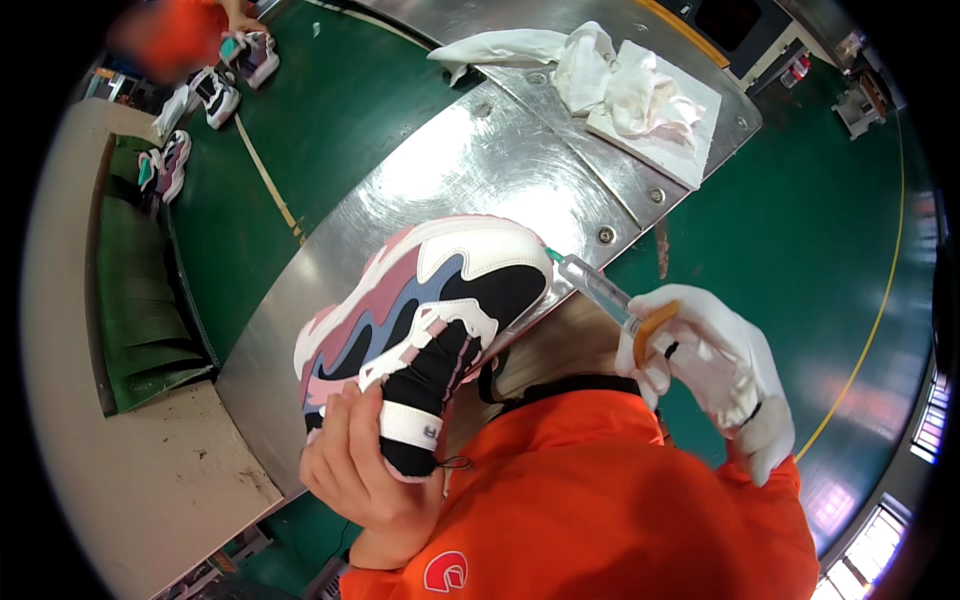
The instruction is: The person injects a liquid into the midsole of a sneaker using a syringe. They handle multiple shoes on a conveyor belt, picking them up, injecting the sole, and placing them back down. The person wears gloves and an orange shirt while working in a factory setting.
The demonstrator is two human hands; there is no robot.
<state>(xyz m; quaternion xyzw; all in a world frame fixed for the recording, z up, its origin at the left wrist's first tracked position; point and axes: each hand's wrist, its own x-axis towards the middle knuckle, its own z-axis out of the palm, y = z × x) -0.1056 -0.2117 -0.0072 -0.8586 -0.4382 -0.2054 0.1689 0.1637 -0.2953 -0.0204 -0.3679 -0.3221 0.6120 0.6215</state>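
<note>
Clear syringe [597, 287] poised at sneaker [415, 325] toe

The fingers [364, 425] of the bare left hand [372, 485] grasped the sneaker around its heel end, over the steel desk [500, 165]; those of the gloved right hand [715, 355] clasped the syringe beyond its toe. I judged a steady sneaker and light, even pressure best. Its strap [408, 425] bore a small mark I couldn't read.

"Is it bright where you work?"
"Quite. White glare bounces off the metal table [510, 165] before me, and the windows [870, 548] at lower right glow pale."
"Any shadow?"
"A soft dark one on my orange jacket [690, 500]."
"And sharpness?"
"My shoe [430, 300] is crisp; the co-worker [165, 42] at upper left is smeared. Straight edges bow toward a black rim."
</note>
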